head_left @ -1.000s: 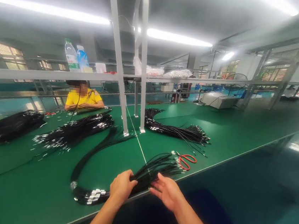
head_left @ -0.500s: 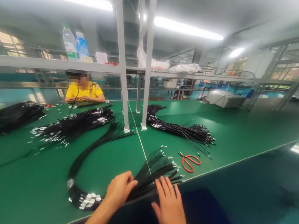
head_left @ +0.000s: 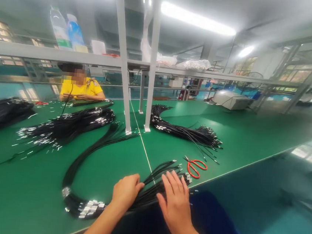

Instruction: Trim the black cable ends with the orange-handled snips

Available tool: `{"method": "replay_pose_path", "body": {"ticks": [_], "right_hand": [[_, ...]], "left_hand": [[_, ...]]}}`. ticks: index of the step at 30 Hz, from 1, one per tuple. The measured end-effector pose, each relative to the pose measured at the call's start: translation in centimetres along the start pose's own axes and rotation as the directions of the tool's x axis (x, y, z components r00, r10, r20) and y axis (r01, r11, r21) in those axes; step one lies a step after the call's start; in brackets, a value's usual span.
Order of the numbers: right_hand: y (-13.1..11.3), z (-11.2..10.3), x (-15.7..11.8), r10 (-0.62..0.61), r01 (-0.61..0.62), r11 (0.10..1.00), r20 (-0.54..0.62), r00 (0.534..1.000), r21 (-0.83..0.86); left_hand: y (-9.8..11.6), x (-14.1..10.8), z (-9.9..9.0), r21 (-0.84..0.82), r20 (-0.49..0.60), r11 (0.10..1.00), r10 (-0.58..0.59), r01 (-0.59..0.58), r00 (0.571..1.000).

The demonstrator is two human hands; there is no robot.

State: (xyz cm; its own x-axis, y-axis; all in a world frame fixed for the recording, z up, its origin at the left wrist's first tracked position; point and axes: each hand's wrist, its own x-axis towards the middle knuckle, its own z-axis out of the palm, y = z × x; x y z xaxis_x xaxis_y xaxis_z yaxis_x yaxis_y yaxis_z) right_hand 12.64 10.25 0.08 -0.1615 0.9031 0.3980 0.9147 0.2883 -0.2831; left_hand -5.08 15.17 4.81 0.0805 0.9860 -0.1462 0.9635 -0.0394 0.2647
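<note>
A long bundle of black cables (head_left: 76,168) curves over the green table, with white labels (head_left: 92,209) around it near the front edge. My left hand (head_left: 127,191) is closed around this bundle by its near end. There the cables fan out to the right into loose ends with silvery tips (head_left: 187,178). My right hand (head_left: 176,203) lies flat over the fanned ends, fingers stretched and palm down, touching them. Red-handled scissors (head_left: 195,167) rest on the table just beyond my right hand.
More black cable bundles (head_left: 68,124) lie at the left, and another bundle (head_left: 188,130) beyond the metal posts (head_left: 149,94). A person in yellow (head_left: 82,88) sits across the green table (head_left: 105,175). Bottles (head_left: 75,34) stand on the shelf. Something blue (head_left: 211,227) is below the table edge.
My right hand has moved slightly up onto the fanned cable ends, which are now pressed closer together. The left hand keeps its grip. The view has shifted a little.
</note>
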Motion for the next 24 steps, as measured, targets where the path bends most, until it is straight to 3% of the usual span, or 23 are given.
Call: {"method": "replay_pose_path", "body": {"ticks": [7,16,19,21,24], "right_hand": [[0.4,0.6,1.1,-0.017,0.015,1.0,0.15,0.989,0.016],[-0.7,0.9,0.1,0.032,-0.032,0.999,0.096,0.995,-0.011],[1.2,-0.3,0.8,0.041,-0.04,0.999,0.047,0.998,-0.011],[3.4,-1.5,1.6,0.132,-0.133,0.99,-0.026,0.991,-0.043],[7.1,-2.7,3.1,0.25,-0.258,0.96,-0.086,0.965,-0.107]], "left_hand": [[0.7,0.2,-0.4,0.089,0.019,0.996,-0.017,0.015,1.0],[-1.2,-0.1,-0.5,0.16,-0.042,0.987,-0.016,0.022,0.999],[-1.8,0.0,-0.7,0.167,-0.1,0.986,0.021,-0.004,0.995],[-2.0,-0.7,-0.7,0.164,-0.176,0.986,0.069,-0.04,0.982],[-1.5,-3.1,0.5,0.179,-0.324,0.969,0.222,-0.171,0.92]]}}
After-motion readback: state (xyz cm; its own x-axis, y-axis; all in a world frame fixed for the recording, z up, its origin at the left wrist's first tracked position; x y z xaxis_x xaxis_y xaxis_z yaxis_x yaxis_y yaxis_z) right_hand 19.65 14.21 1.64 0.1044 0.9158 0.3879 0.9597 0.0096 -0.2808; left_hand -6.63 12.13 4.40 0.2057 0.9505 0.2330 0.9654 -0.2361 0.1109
